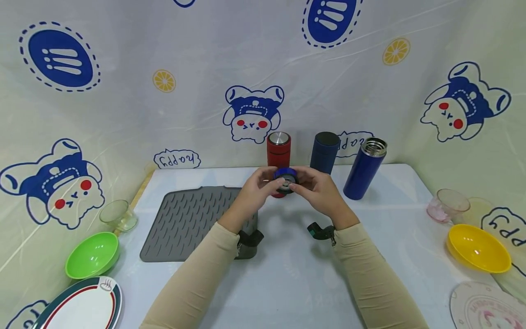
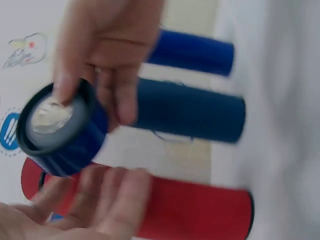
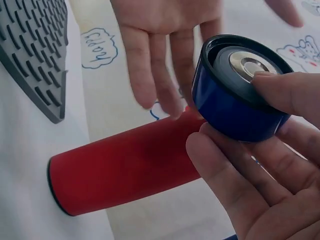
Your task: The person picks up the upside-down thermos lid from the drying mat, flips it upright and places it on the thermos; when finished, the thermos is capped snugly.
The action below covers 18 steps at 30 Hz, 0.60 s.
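Observation:
A blue flask lid (image 1: 285,179) with a grey inside and steel centre is held above the table's middle. My right hand (image 1: 318,189) grips the lid (image 3: 235,95), with the thumb on its inner face and the fingers under it. My left hand (image 1: 255,189) is right beside the lid (image 2: 65,135) with its fingers (image 3: 160,50) straight and holding nothing. Just behind stand a red flask (image 1: 279,151), a dark blue flask (image 1: 324,153) and a lidless blue flask (image 1: 365,168).
A grey ribbed mat (image 1: 193,219) lies left of centre. At the left edge are a glass cup (image 1: 118,214), a green bowl (image 1: 92,254) and a striped plate (image 1: 82,306). On the right are a pink cup (image 1: 447,204), a yellow bowl (image 1: 478,248) and a pale plate (image 1: 485,306).

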Tool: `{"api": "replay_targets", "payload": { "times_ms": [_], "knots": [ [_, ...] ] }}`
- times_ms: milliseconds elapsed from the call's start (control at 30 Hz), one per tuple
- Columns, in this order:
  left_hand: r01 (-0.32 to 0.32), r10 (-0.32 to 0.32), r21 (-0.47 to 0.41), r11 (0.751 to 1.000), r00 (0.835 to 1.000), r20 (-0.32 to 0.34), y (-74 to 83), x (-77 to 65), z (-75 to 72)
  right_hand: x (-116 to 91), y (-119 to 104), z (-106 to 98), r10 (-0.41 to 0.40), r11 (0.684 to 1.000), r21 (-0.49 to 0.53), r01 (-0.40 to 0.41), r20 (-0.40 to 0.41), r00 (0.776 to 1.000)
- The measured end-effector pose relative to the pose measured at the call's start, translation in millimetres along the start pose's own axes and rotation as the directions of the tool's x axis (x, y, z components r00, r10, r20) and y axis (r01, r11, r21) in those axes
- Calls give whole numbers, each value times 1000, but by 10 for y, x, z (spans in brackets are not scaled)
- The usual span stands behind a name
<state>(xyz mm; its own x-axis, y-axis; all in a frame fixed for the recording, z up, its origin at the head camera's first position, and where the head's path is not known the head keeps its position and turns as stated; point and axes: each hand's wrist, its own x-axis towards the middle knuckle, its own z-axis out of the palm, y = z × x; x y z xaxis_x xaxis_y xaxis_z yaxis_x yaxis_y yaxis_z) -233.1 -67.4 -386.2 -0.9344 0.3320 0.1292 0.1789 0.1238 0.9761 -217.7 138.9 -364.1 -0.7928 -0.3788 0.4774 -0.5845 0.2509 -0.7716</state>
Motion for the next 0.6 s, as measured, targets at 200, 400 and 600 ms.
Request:
{"api": "replay_targets", "payload": {
  "times_ms": [200, 400, 600],
  "knots": [
    [244, -187, -387, 889, 966, 178, 67, 71, -17, -6, 1, 9, -20, 1000, -9, 20, 3, 1000],
    [269, -185, -396, 878, 954, 237, 48, 92, -3, -4, 13, 21, -70, 997, -12, 71, 13, 997],
    [237, -174, -408, 882, 967, 187, 24, 79, 21, -4, 52, -2, -70, 997, 20, 69, 59, 996]
  ]
}}
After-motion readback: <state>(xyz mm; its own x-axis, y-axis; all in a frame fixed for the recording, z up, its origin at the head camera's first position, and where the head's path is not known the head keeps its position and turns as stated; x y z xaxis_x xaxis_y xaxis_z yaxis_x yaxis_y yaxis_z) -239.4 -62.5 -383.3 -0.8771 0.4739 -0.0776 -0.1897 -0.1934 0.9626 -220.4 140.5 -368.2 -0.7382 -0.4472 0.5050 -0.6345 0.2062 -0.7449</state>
